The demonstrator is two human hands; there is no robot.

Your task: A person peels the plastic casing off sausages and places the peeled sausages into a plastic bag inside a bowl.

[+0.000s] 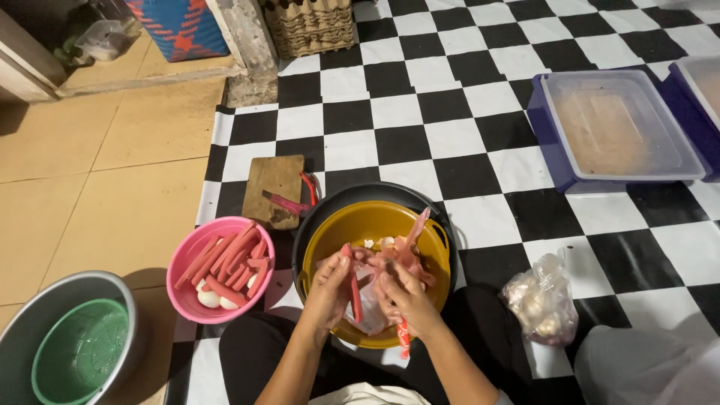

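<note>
Head view, the only one. At lower centre of the frame both hands meet over a yellow bowl (375, 225) that sits inside a black pan (352, 196). The left hand (328, 289) has its fingers curled shut around a red sausage stick (355, 289), which stands nearly upright between the two hands. The right hand (405, 296) is closed too, pinching at the stick's pink wrapping; what pokes out red beneath that hand is too small to name. Loose pink peelings (409, 244) fill the bowl behind the fingers, and much of the bowl's contents is hidden by the hands.

Left of centre, a pink bowl (187, 296) holds more red sticks and some white eggs. Above it lies a wooden cutting board (274, 184) with a pink-handled knife (285, 202). At the lower left corner a metal basin (30, 319) with a green strainer (79, 349) is cut off by the edge. At right, a clear bag (541, 304) of pale lumps is hard to make out; upper right, a lidded blue tub (551, 146).
</note>
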